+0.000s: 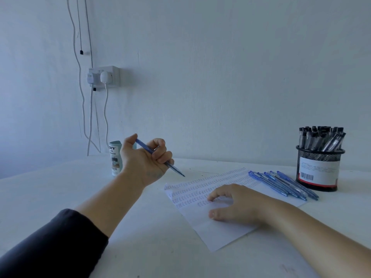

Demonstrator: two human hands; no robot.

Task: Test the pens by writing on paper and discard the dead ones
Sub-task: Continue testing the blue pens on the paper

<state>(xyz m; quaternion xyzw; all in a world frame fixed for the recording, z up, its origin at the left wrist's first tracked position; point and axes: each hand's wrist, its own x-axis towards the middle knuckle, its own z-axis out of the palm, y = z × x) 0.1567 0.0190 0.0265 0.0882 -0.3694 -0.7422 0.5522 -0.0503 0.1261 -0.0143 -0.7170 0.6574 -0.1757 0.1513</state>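
The pale teal, curved cardboard package (pixel 115 160) standing on the white table by the wall bears "DIY" in large dark letters, with smaller print below that seems to read "DESK ORGANIZER". The black wire-mesh pen cup (pixel 319 169) carries a white label with a red lower band and a barcode; its fine print is too small to read. The white sheet of paper (pixel 220 229) holds rows of small blue scribbles, illegible.

**What you cannot make out**

The rows of marks on your paper (pixel 202 189) are too small to read. Your left hand (pixel 143 158) hides the middle of the blue pen (pixel 172 167) and part of the pale packet (pixel 115 159) behind it. The label print on the mesh pen cup (pixel 319 169) is blurred. Both your arms run off the bottom edge.
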